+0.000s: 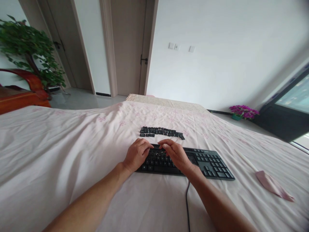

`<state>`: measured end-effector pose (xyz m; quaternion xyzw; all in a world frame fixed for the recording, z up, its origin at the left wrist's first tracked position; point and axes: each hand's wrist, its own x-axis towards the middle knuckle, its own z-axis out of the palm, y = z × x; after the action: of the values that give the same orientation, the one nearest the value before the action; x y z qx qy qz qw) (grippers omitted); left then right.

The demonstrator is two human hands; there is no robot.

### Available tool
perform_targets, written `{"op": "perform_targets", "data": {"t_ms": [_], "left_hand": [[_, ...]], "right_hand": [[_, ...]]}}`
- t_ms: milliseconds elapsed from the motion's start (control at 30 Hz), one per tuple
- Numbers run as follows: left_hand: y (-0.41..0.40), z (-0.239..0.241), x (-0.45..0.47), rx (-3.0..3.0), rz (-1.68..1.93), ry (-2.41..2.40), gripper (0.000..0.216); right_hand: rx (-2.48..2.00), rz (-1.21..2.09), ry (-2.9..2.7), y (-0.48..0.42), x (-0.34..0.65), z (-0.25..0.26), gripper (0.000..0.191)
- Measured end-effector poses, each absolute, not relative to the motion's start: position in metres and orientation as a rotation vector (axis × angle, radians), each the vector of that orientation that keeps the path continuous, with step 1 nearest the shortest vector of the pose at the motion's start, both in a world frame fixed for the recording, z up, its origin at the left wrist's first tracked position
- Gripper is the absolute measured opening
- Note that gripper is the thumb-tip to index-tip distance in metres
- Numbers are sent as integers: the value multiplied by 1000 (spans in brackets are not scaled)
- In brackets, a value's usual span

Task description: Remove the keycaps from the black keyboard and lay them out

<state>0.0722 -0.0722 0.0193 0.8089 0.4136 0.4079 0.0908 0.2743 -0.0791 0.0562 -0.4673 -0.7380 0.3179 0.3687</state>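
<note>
A black computer keyboard lies on the pink-white cloth, with bare key positions in its upper middle part. My left hand rests at its upper left corner, fingers curled and thumb against the back edge. Over the keyboard's middle, my right hand has its thumb and forefinger pinched; whatever is between them is too small to make out. Thin wire shows just beyond the right knuckles; whether the hand holds it is unclear. Behind the keyboard, several loose black keycaps lie in rows.
A black cable runs from the keyboard toward me. To the right lies a light stick with a pink cloth piece. The floral cloth is wrinkled. Farther off are a wooden chair, a green plant and purple flowers.
</note>
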Motion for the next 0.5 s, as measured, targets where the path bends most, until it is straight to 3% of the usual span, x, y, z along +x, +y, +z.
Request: {"op": "perform_targets", "data": {"t_ms": [500], "left_hand": [[-71, 24, 77, 2580, 817, 944, 14]], "right_hand": [[-988, 607, -2137, -87, 269, 55, 27]]}}
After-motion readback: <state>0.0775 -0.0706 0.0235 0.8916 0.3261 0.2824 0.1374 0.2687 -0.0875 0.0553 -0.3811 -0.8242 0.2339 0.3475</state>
